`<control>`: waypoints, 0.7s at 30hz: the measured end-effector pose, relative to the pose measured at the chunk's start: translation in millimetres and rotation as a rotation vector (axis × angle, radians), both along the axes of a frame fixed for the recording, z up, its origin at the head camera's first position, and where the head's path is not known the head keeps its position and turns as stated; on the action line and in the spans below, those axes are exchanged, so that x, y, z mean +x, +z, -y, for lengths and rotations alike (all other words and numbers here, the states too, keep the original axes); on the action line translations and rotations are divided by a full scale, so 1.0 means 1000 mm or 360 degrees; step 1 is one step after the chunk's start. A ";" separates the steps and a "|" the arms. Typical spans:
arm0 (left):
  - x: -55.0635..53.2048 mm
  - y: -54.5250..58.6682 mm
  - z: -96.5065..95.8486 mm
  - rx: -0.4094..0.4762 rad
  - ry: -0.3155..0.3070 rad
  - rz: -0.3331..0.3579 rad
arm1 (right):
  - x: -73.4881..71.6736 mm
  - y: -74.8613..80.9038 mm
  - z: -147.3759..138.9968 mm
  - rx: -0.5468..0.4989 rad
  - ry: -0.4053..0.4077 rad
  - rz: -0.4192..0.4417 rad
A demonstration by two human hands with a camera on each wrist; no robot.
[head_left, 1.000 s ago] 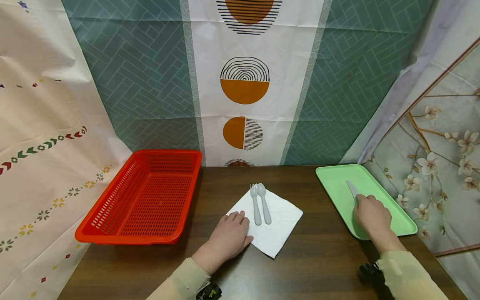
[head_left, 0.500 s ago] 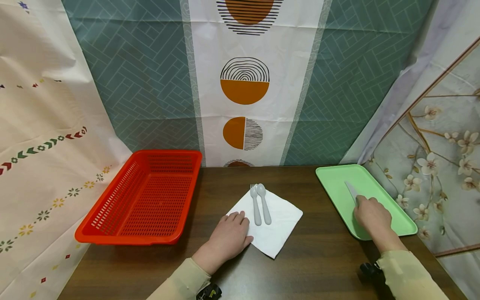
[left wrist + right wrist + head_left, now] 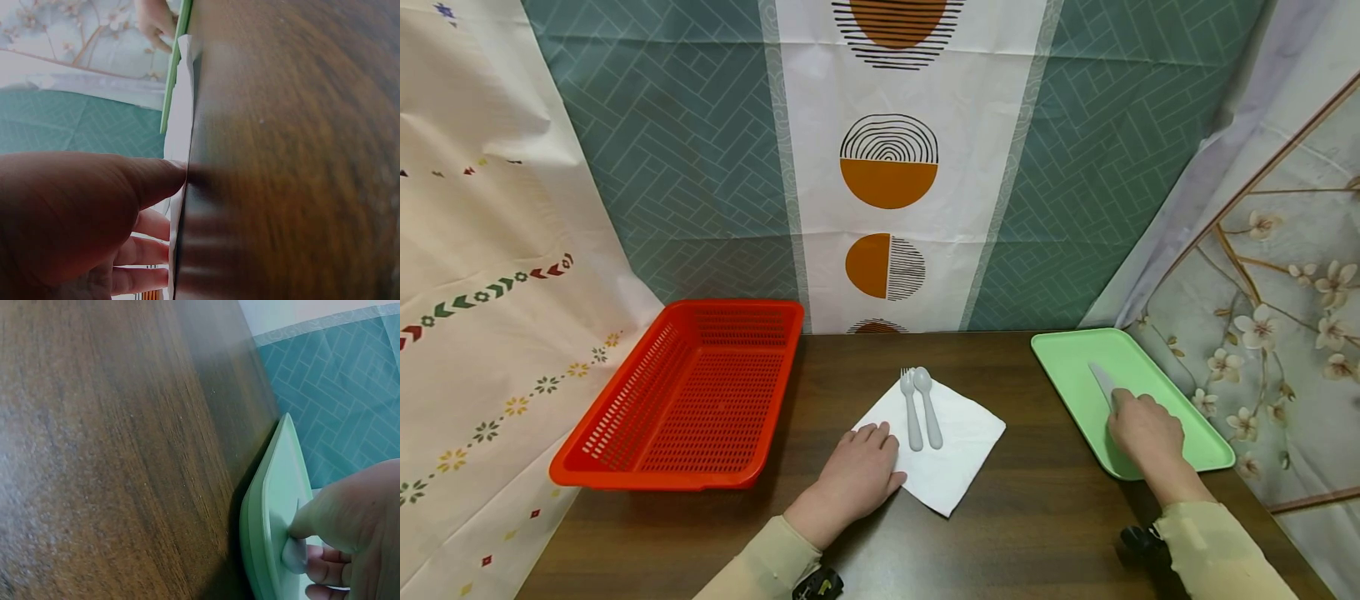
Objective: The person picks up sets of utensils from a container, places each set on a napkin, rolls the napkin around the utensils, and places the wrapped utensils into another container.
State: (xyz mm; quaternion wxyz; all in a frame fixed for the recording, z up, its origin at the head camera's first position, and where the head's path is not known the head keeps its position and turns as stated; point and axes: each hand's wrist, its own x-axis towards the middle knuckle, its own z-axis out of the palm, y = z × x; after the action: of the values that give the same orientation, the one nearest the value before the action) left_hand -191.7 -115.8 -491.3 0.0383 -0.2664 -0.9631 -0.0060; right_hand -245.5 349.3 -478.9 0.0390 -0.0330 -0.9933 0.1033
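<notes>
My right hand (image 3: 1146,429) pinches the handle of a grey table knife (image 3: 1102,382) over the light green tray (image 3: 1063,354); its blade points toward the back left. In the right wrist view, thumb and fingers close round the rounded handle end (image 3: 295,555), right at the tray's surface. My left hand (image 3: 863,467) rests with its fingers on the left corner of a white napkin (image 3: 958,442). The left wrist view shows the thumb (image 3: 165,178) and extended fingers along the napkin's edge. On the napkin lie a grey fork (image 3: 912,417) and a grey spoon (image 3: 930,412), side by side.
A red perforated plastic basket (image 3: 722,392) stands on the left of the brown wooden table (image 3: 1022,533). Patterned cloths hang behind the table (image 3: 700,125) and on both sides. The tray lies close to the flowered cloth (image 3: 1247,367) at the right.
The knife's blade tip has shifted very slightly to the left over the tray. My left hand, the napkin, fork and spoon have stayed in place.
</notes>
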 end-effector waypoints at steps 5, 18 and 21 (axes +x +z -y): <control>0.000 0.000 0.000 0.0004 0.0001 0.0006 | 0.000 0.000 0.000 0.0006 -0.0007 -0.0006; -0.001 0.000 0.000 -0.0004 0.0005 0.0010 | 0.001 -0.002 0.003 0.0010 -0.0010 -0.0102; 0.000 0.000 0.000 -0.0007 0.0002 0.0002 | 0.002 -0.002 0.005 0.0013 -0.0005 -0.0132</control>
State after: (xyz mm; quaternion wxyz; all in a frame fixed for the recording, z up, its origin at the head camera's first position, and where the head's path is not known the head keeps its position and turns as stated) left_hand -192.2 -115.3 -491.0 0.0370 -0.2660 -0.9633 -0.0040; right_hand -243.9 344.5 -480.6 0.0803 -0.0300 -0.9912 0.1004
